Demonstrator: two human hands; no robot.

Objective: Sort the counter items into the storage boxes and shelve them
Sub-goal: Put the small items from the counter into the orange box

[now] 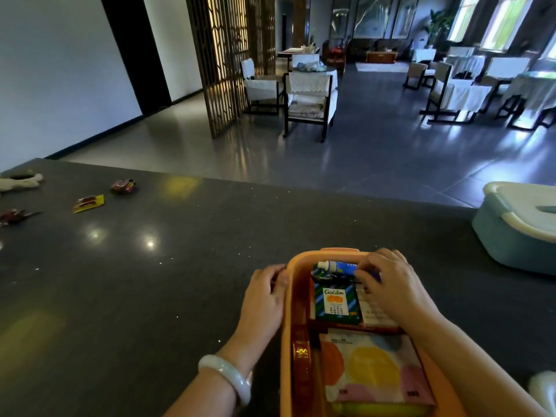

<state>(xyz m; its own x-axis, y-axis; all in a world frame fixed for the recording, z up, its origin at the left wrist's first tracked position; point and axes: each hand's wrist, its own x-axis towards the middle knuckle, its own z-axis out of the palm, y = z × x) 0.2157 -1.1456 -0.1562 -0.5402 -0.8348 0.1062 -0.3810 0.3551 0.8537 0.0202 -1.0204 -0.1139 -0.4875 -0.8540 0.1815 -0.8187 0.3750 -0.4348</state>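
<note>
An orange storage box [288,299] stands on the dark counter [150,281] right in front of me. Inside lie a blue-and-white tube [337,266], a green "Golden" packet [337,302], a white card and a pack with coloured circles [373,368]. My left hand [264,299] rests against the box's left outer wall with fingers curled at the rim. My right hand [391,284] reaches into the box, fingertips on the tube and the items at the far end. Whether it pinches anything is hidden by the fingers.
Small red packets [123,186] [88,203] [12,216] and a white cloth [21,180] lie at the counter's far left. A teal storage box with a white lid [517,227] sits at the right edge. Something white [541,389] shows at the lower right. Chairs and tables stand beyond the counter.
</note>
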